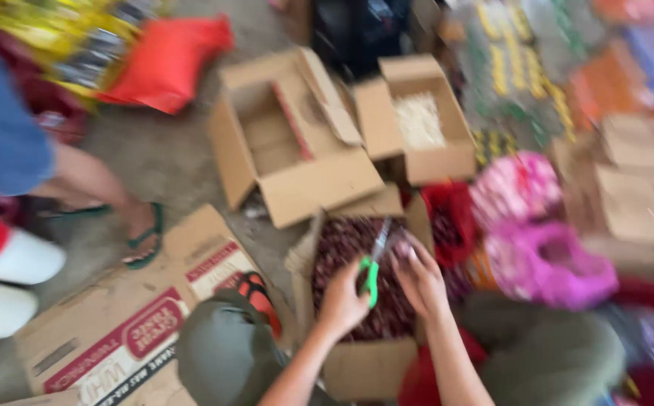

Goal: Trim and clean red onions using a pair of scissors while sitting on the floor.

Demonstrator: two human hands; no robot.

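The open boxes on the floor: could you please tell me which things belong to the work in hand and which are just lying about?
In hand:
- left hand holding green-handled scissors
- right hand pinching a small dark red piece
- box of dark red pieces

Lying about:
- empty open box
- box with pale contents
- pink bags
- flattened printed carton

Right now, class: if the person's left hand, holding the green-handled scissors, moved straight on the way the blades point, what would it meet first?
Probably the dark red dried items filling the open cardboard box below the left hand and green-handled scissors; beyond that, the box's far flap. The blur leaves depth uncertain.
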